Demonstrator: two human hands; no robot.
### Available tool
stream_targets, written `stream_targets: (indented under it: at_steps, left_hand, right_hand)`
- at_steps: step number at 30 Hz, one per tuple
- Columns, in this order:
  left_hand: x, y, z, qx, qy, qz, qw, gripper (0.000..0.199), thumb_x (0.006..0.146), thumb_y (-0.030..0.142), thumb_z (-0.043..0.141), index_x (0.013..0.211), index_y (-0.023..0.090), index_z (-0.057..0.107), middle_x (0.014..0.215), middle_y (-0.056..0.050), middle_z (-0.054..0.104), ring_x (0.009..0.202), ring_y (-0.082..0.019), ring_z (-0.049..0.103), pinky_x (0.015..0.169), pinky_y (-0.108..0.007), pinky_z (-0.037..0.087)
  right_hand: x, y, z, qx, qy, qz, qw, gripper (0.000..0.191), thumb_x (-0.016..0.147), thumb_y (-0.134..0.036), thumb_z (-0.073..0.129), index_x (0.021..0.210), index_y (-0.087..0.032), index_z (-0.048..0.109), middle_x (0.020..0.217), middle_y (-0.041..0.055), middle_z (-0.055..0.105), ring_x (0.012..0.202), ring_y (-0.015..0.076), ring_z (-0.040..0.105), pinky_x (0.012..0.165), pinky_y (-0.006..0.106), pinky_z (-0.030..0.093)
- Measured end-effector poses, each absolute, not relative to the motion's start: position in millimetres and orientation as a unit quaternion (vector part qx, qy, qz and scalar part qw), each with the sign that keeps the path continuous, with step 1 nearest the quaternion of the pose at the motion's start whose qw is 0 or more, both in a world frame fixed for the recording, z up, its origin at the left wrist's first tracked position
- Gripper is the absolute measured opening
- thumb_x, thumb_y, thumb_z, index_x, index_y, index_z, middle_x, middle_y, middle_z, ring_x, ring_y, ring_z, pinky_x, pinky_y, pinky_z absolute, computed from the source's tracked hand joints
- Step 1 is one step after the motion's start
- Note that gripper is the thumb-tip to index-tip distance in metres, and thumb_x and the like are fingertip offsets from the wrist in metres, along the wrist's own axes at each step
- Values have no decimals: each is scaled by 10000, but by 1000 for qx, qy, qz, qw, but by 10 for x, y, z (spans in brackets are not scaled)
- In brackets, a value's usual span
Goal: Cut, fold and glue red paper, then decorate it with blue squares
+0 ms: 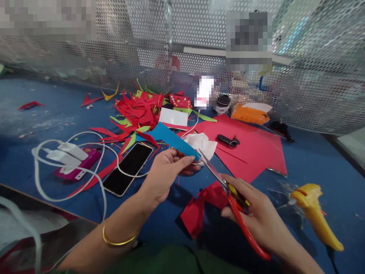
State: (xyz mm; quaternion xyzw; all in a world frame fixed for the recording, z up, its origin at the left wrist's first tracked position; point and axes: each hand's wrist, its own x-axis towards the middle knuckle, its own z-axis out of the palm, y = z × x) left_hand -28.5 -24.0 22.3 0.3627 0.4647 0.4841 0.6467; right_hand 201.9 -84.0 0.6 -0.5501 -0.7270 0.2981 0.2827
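Observation:
My left hand pinches a strip of blue paper between thumb and fingers, near its right end. In my right hand is a pair of scissors with red handles. The blades point up and left, with their tips beside the right end of the blue paper; I cannot tell whether they touch it. Below the blades lie red paper pieces on the blue table. A crumpled white tissue sits just behind the paper's end.
Red and green paper scraps pile up at the back. A phone, white chargers and cables lie left. Red sheets carry a black key fob. A yellow glue gun rests right. Perforated metal bounds the table's back.

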Motion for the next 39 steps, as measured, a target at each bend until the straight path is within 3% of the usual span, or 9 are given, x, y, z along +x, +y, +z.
stream_targets:
  at_steps: [12,26,34,39]
  left_hand:
    - [-240,-237,186,369,463,483,646,293,622,293,866,792,144,679,681,-17,728,608,-153,704,636,-262,586]
    - [-229,-242,159,360,458,483,654,302,623,293,887,785,135,686,687,-23,742,611,-155,711,617,-245,583]
    - [-220,-254,174,357,450,480,663,240,670,246,869,790,128,698,680,-15,743,594,-131,704,592,-206,564]
    - [-227,-259,187,359,443,472,672,213,686,240,862,793,131,714,686,-15,746,605,-120,701,596,-191,556]
  right_hand:
    - [1987,-861,37,-527,-748,270,300,561,805,-445,759,1324,-258,655,909,38,724,728,177,672,692,267,579]
    - [1989,-893,10,-525,-745,287,296,574,840,-449,738,1365,-251,617,1065,79,739,899,216,720,772,285,596]
    - [1992,-887,29,-513,-761,267,295,564,882,-475,689,1356,-180,614,1065,99,738,889,194,725,748,242,588]
    - [1995,-887,38,-515,-752,287,295,526,862,-447,721,1329,-219,633,1054,63,746,887,176,723,763,217,572]
